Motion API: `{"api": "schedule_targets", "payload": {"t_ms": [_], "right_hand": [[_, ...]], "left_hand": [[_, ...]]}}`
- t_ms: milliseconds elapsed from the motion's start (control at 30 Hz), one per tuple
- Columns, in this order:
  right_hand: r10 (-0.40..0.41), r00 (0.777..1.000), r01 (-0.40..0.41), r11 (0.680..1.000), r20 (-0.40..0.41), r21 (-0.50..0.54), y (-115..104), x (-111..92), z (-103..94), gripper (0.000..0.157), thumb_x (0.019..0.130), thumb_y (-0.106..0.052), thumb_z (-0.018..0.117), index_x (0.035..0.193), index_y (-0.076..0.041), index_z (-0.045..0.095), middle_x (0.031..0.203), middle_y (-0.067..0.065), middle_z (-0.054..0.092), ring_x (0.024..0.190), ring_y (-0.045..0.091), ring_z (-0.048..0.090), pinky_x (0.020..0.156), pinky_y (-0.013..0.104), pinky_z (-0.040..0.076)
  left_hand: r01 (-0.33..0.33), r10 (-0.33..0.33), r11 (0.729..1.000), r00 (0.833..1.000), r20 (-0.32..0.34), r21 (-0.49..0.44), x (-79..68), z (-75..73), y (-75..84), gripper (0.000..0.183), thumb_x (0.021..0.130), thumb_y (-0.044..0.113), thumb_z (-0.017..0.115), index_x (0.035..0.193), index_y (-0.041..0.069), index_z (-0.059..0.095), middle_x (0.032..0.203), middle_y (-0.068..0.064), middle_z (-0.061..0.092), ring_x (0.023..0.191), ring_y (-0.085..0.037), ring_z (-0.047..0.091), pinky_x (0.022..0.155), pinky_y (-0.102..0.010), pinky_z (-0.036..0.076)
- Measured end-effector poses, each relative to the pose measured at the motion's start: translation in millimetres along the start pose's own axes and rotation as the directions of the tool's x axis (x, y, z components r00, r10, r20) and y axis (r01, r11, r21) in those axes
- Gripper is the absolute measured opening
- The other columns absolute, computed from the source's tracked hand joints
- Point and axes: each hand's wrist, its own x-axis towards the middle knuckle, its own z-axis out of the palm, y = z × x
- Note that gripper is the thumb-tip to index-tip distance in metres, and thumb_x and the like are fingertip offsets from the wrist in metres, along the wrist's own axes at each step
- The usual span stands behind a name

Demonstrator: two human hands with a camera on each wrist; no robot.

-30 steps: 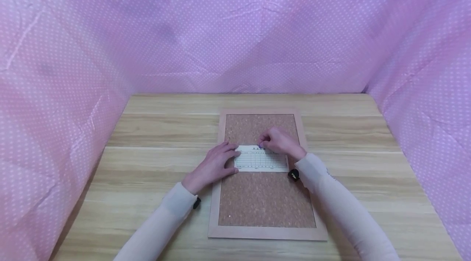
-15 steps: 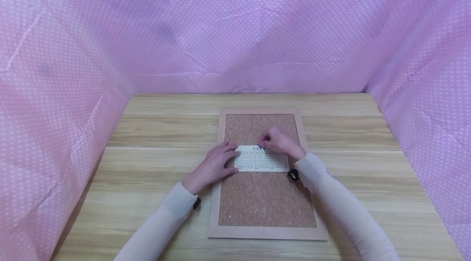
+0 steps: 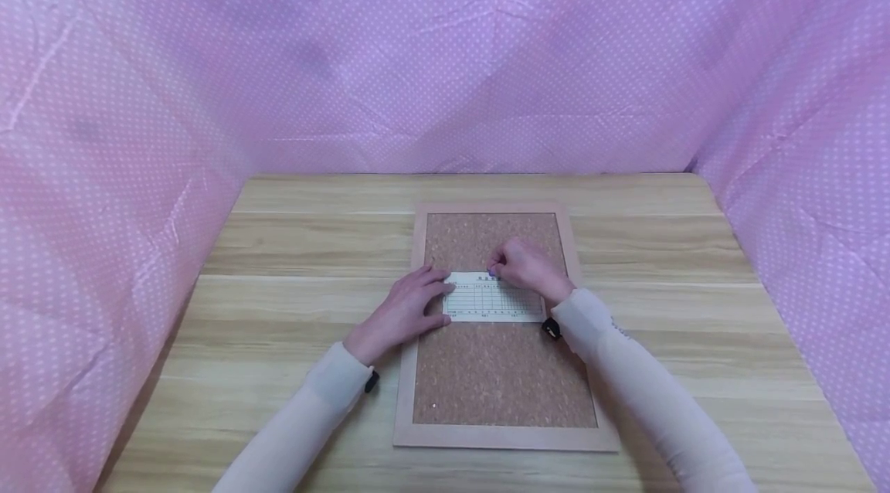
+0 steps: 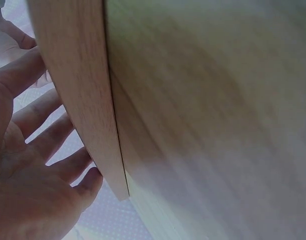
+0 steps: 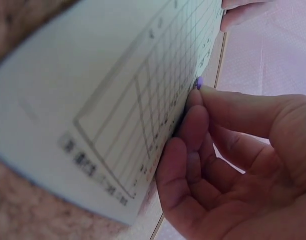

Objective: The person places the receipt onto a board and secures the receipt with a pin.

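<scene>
A white printed form (image 3: 494, 306) with a ruled grid lies across the middle of a wood-framed corkboard (image 3: 504, 373). My left hand (image 3: 403, 309) rests over the board's left side, fingers spread, fingertips on the form's left end. In the left wrist view its fingers (image 4: 45, 107) reach past the board's frame (image 4: 75, 65), which hides their tips. At the form's top edge, near its middle, my right hand (image 3: 530, 269) pinches a purple push pin (image 5: 199, 82) between thumb and forefinger. Only the pin's purple head shows; its point is hidden.
The board lies flat on a wood-grain table (image 3: 292, 246). Pink dotted cloth (image 3: 445, 52) hangs along the back and both sides. A small white speck (image 3: 434, 406) sits on the cork at lower left. Dark wrist devices (image 3: 552, 328) show at both sleeves.
Both hands stay in place on the form, and the right keeps its pinch on the push pin. The head view has tilted very slightly.
</scene>
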Motion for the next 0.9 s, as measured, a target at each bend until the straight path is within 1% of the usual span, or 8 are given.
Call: {"api": "schedule_targets", "payload": {"t_ms": [133, 300, 433, 567, 733, 900], "right_hand": [[0.017, 1.0, -0.017, 1.0, 0.004, -0.008, -1.4, -0.4, 1.9, 0.015, 0.099, -0.013, 0.068, 0.087, -0.013, 0.077, 0.082, 0.0, 0.066, 0.07, 0.016, 0.056, 0.063, 0.029, 0.043], [0.013, 1.0, -0.013, 1.0, -0.005, -0.022, -3.1, -1.6, 3.9, 0.019, 0.098, -0.011, 0.066, 0.082, -0.013, 0.075, 0.075, -0.001, 0.061, 0.066, 0.015, 0.053, 0.06, 0.028, 0.04], [0.01, 1.0, -0.011, 0.999, -0.014, -0.04, -4.6, -2.1, 4.4, 0.02, 0.098, -0.011, 0.066, 0.081, -0.014, 0.075, 0.076, -0.002, 0.062, 0.067, 0.015, 0.053, 0.061, 0.028, 0.039], [0.028, 0.999, -0.029, 0.999, -0.017, -0.045, -4.5, -1.8, 4.5, 0.02, 0.098, -0.012, 0.066, 0.08, -0.014, 0.075, 0.078, -0.001, 0.064, 0.068, 0.015, 0.053, 0.062, 0.029, 0.04], [0.037, 0.999, -0.037, 0.999, -0.018, -0.037, -1.9, -1.8, 3.2, 0.016, 0.097, -0.013, 0.067, 0.084, -0.013, 0.077, 0.083, 0.0, 0.067, 0.071, 0.016, 0.056, 0.065, 0.03, 0.043], [0.011, 1.0, -0.01, 0.999, -0.014, 0.037, 4.2, -3.2, -1.0, 0.012, 0.097, -0.011, 0.068, 0.095, -0.008, 0.079, 0.094, 0.004, 0.073, 0.078, 0.018, 0.061, 0.072, 0.033, 0.05]], "left_hand": [[0.0, 0.0, 1.0, 1.0, 0.005, 0.005, -0.9, 0.1, -0.5, 0.052, 0.092, 0.027, 0.081, 0.136, 0.004, 0.066, 0.156, -0.016, 0.049, 0.15, -0.043, 0.031, 0.119, -0.062, 0.029], [0.001, -0.001, 1.0, 1.0, 0.009, 0.007, -3.0, 0.4, -0.2, 0.052, 0.092, 0.027, 0.081, 0.136, 0.004, 0.066, 0.156, -0.016, 0.049, 0.15, -0.044, 0.032, 0.118, -0.063, 0.029], [0.005, -0.005, 1.0, 1.0, 0.007, 0.003, -4.1, 0.7, 0.9, 0.053, 0.092, 0.027, 0.081, 0.136, 0.004, 0.066, 0.156, -0.016, 0.049, 0.15, -0.044, 0.032, 0.118, -0.064, 0.029], [0.006, -0.006, 1.0, 1.0, 0.006, 0.003, -3.2, 0.8, 1.5, 0.053, 0.092, 0.028, 0.081, 0.137, 0.005, 0.066, 0.156, -0.016, 0.049, 0.15, -0.044, 0.031, 0.118, -0.064, 0.029], [-0.004, 0.004, 1.0, 1.0, 0.0, 0.01, -0.5, 1.8, 1.2, 0.052, 0.092, 0.028, 0.081, 0.137, 0.005, 0.066, 0.155, -0.016, 0.049, 0.151, -0.043, 0.031, 0.118, -0.063, 0.029], [-0.013, 0.013, 1.0, 1.0, -0.007, 0.024, 1.5, 0.6, 0.3, 0.053, 0.092, 0.028, 0.081, 0.136, 0.004, 0.066, 0.155, -0.018, 0.048, 0.15, -0.041, 0.034, 0.12, -0.059, 0.029]]}}
